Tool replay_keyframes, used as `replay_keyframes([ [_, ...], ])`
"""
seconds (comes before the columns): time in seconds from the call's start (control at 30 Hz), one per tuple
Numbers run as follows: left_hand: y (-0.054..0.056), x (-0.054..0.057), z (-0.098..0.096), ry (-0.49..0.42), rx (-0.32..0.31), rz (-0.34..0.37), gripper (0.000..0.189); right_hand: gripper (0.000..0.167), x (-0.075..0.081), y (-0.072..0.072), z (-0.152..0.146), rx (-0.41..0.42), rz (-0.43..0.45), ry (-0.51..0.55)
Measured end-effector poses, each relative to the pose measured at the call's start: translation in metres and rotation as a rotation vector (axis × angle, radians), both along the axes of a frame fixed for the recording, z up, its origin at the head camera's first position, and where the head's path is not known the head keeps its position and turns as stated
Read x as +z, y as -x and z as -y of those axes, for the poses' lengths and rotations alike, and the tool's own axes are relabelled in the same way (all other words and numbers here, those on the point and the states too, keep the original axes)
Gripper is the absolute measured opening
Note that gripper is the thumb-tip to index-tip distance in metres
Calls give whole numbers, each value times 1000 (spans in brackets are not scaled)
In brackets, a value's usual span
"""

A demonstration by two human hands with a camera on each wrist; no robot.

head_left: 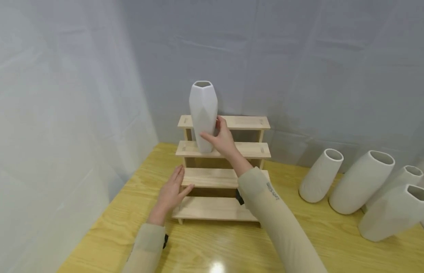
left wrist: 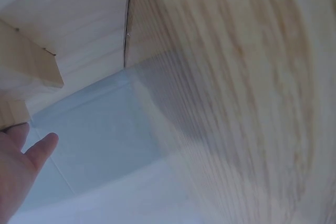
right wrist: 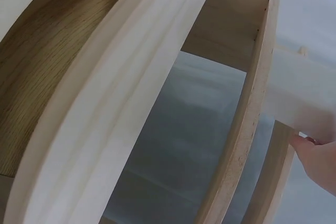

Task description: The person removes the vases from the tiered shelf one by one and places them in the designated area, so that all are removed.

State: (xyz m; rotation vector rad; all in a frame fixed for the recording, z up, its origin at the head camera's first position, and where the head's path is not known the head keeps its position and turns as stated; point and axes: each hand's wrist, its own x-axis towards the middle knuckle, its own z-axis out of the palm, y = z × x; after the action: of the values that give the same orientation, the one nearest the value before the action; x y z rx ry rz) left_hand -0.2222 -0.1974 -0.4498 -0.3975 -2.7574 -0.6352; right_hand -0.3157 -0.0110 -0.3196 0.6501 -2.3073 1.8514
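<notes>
A tall faceted white vase (head_left: 203,110) stands upright toward the left of the stepped wooden stand (head_left: 225,149), its base over the second step from the top. My right hand (head_left: 223,140) grips the vase low on its right side, thumb across the front and fingers behind. In the right wrist view that hand (right wrist: 317,161) is at the right edge, against the white vase (right wrist: 299,106). My left hand (head_left: 171,191) lies against the stand's left side with its fingers extended. The left wrist view shows part of this hand (left wrist: 21,166) near a wooden piece of the stand (left wrist: 31,66).
On the table (head_left: 205,242), to the right, several white vases are grouped: a slim one (head_left: 321,176), a wider one (head_left: 362,182), an angular one (head_left: 396,212) and another partly hidden behind. Pale cloth (head_left: 300,76) hangs behind and at the left.
</notes>
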Motion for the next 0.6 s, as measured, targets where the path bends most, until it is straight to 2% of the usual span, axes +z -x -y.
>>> replay_keyframes([
  [0.23,0,-1,-1,15,3,18,76,77,-1,4,3,21,38,40],
  [0.47,-1,-1,0,-7,1,20,75,75,-3,7,6,34,8,78],
  [0.6,-1,0,0,-7,-1,16,75,74,-3,6,6,1,-3,73],
])
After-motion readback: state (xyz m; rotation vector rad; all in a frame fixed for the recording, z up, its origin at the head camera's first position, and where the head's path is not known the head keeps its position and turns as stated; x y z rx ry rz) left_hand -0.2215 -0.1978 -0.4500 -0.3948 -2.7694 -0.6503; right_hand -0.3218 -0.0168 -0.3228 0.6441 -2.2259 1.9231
